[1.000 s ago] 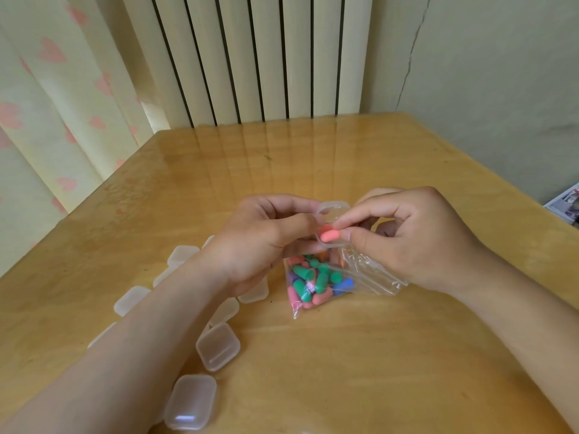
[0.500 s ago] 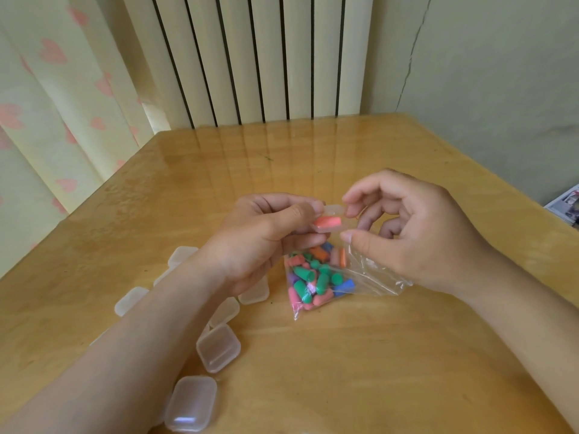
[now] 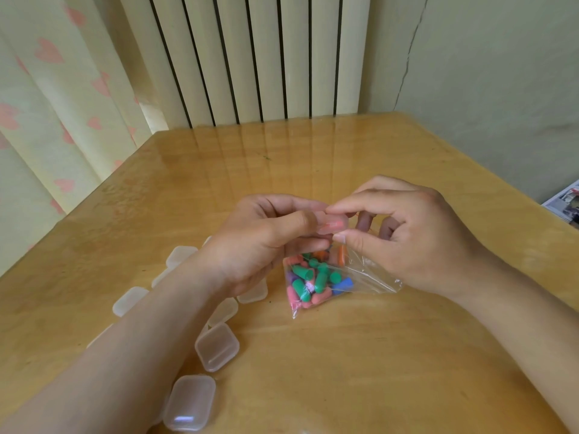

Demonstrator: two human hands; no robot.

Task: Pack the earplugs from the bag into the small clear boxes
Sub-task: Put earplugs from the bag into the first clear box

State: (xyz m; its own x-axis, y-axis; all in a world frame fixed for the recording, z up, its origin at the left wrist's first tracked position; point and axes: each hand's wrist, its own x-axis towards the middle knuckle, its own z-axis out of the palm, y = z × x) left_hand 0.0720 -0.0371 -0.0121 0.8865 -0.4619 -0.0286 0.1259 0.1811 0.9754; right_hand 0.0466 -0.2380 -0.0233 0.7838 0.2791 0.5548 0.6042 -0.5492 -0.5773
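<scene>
Above the bag (image 3: 316, 280), a small clear box (image 3: 339, 220), half hidden, is pinched by fingers of the left hand (image 3: 260, 242) and right hand (image 3: 416, 239), its pink earplug (image 3: 331, 227) blurred.

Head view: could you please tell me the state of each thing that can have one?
held box: lid down, pink earplug inside; latched or not, cannot tell
bag: lying on the table, holding many earplugs; mouth hidden
spare boxes: lids shut, look empty
left hand: grips the held box
right hand: pinches the held box, forefinger above, thumb below
</scene>
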